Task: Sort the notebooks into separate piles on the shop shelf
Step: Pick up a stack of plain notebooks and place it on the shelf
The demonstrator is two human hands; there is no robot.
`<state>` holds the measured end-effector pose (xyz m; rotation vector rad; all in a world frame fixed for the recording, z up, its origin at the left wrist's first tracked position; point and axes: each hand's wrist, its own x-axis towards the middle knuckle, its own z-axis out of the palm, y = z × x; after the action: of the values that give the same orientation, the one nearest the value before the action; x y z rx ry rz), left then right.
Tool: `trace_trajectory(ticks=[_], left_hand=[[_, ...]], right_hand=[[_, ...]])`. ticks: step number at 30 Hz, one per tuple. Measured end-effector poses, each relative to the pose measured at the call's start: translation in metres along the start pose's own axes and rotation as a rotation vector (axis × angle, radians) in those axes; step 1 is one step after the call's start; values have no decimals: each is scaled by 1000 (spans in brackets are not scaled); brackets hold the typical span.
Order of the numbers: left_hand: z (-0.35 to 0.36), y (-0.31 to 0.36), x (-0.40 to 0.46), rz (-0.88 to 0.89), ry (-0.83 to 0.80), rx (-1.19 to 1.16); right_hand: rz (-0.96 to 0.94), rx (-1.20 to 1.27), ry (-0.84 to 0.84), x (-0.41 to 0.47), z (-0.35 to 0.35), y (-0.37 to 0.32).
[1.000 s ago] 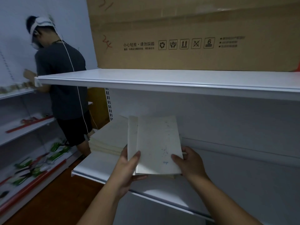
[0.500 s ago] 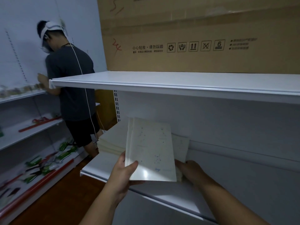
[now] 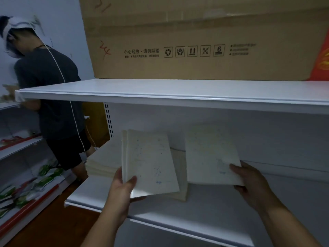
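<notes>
This is a small shop. White metal gondola shelves (image 3: 178,90) with slotted uprights (image 3: 108,120) run along the walls, the kind used for retail display. A big cardboard shipping carton (image 3: 195,41) with printed handling symbols stands on the top shelf. Packaged goods in green wrappers (image 3: 26,189) lie on red-edged lower shelves at left, where another person (image 3: 49,97) is stocking.

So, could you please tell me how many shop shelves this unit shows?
2: the upper shelf carries the cardboard box; the lower shelf holds the notebook pile. Others may be hidden.
</notes>
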<state>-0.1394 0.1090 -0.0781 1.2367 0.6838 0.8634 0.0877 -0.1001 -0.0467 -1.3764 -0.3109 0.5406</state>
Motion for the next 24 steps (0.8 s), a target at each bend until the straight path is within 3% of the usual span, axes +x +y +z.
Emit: trace_trajectory(ticks=[4,8,12,17,24], left_hand=[[28,-8,0,-79,-110,-63],[62,-18,-9,-182,-261,-143],[76,-30,-12,-230,-307,-156],[96,-37,-27,-320,-409,-141],[132,-51,-52,-502,-597,-187]], right_hand=[[27,-95,-30,-19,14,8],[-29,-252,54,-29,32,21],[-86,-424,86,-39,21,27],[110,9,54,-48,-6,31],[18,-100,258,-61,-42,36]])
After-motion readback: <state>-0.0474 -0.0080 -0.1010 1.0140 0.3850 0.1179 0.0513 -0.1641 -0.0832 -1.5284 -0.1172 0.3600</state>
